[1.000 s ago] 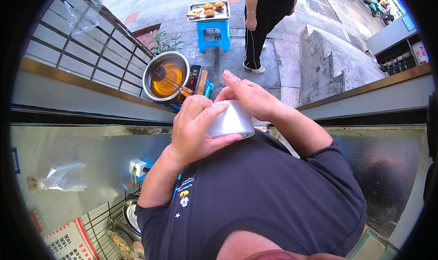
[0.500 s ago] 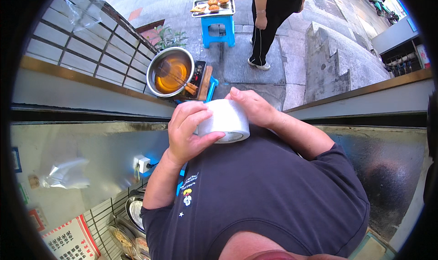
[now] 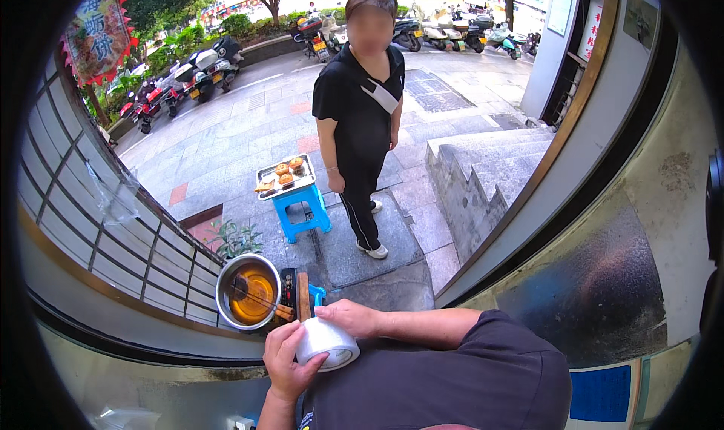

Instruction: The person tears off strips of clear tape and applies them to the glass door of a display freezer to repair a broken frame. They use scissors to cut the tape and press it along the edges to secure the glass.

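Before my chest I hold a wide, whitish roll of packing tape (image 3: 326, 345) between both hands. My left hand (image 3: 288, 362) grips its left side, thumb along the lower edge and fingers over the top. My right hand (image 3: 348, 318) is bent against the upper right of the roll, with its thumb on top and the other fingers partly hidden. Just beyond the roll stands a metal pot (image 3: 220, 290) of amber oil. Ladle-like tools with wooden handles (image 3: 283, 311) lean in it.
The pot sits by a black cooker (image 3: 289, 281) and a wooden board (image 3: 304, 298). Farther out, a blue stool (image 3: 303, 210) bears a tray (image 3: 305, 179) of fried cakes. A person in black (image 3: 358, 128) stands beside it. Stone steps (image 3: 483, 155) rise on the right; parked scooters (image 3: 200, 75) line the street.
My view has tilted up and turned, so the street and the whole standing person now show. Both hands still hold the tape roll, now lower in the picture.
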Demonstrator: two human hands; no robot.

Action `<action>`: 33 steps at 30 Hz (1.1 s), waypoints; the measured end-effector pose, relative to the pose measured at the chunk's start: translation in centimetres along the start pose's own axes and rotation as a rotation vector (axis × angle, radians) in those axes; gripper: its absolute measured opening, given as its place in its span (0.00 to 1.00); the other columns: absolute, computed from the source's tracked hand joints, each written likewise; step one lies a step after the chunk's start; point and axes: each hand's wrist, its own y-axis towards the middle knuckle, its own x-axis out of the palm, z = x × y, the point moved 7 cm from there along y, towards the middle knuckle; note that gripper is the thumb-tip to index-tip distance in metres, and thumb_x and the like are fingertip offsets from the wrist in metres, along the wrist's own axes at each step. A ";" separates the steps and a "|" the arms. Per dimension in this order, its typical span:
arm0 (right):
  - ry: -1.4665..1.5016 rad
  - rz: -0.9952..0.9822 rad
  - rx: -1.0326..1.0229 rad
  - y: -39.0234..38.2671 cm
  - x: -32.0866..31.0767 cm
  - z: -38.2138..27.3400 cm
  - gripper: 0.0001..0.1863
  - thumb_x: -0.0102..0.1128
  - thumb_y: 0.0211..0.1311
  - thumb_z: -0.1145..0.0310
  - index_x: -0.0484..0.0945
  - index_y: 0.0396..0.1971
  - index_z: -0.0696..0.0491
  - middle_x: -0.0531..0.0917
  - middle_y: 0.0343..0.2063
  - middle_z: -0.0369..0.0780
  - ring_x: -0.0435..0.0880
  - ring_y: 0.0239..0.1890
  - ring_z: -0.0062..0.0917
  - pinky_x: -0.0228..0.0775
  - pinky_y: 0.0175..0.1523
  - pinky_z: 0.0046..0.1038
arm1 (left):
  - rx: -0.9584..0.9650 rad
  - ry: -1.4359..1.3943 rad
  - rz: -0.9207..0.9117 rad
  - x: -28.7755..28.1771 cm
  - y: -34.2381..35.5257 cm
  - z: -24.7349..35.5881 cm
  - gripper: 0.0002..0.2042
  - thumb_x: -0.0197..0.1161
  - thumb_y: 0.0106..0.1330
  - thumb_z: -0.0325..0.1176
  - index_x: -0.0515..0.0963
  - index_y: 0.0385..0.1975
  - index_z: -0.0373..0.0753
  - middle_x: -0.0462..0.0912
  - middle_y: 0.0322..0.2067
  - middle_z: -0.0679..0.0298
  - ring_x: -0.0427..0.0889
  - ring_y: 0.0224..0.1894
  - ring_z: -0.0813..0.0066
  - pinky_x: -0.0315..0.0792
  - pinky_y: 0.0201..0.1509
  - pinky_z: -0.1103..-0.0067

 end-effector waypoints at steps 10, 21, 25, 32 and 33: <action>0.248 -0.045 0.019 -0.9 0.3 0.5 0.24 0.45 0.80 0.52 0.81 0.44 0.59 0.83 0.36 0.33 0.79 0.39 0.14 0.74 0.45 0.23 | 0.004 0.257 0.055 0.9 -0.8 0.7 0.23 0.73 0.44 0.25 0.80 0.45 0.37 0.84 0.40 0.56 0.84 0.39 0.54 0.79 0.43 0.66; 0.200 -0.002 0.009 -0.9 -0.5 0.8 0.23 0.51 0.76 0.50 0.81 0.38 0.57 0.83 0.32 0.32 0.78 0.35 0.14 0.73 0.41 0.23 | -0.090 0.384 -0.023 1.7 -0.8 0.2 0.18 0.65 0.52 0.28 0.78 0.45 0.36 0.84 0.38 0.54 0.84 0.38 0.52 0.78 0.41 0.64; 0.089 -0.013 0.000 -0.8 -0.6 0.2 0.21 0.55 0.74 0.50 0.80 0.41 0.56 0.82 0.34 0.32 0.77 0.37 0.14 0.73 0.44 0.24 | -0.146 0.355 -0.091 1.9 0.3 -0.3 0.18 0.64 0.56 0.28 0.78 0.48 0.33 0.84 0.40 0.50 0.83 0.42 0.47 0.78 0.46 0.62; 0.148 -0.238 0.030 -1.3 0.4 -0.9 0.23 0.57 0.72 0.48 0.79 0.42 0.57 0.82 0.35 0.33 0.78 0.38 0.15 0.72 0.45 0.25 | 0.016 0.378 -0.058 2.0 1.8 0.8 0.18 0.66 0.57 0.28 0.80 0.49 0.34 0.85 0.43 0.53 0.84 0.42 0.52 0.79 0.46 0.64; 0.100 -0.266 0.056 -1.4 0.1 -0.8 0.21 0.58 0.71 0.51 0.79 0.42 0.57 0.83 0.35 0.33 0.78 0.39 0.16 0.72 0.45 0.25 | 0.059 0.382 -0.057 2.1 1.9 1.2 0.17 0.66 0.57 0.28 0.80 0.48 0.34 0.85 0.43 0.54 0.84 0.42 0.53 0.79 0.45 0.65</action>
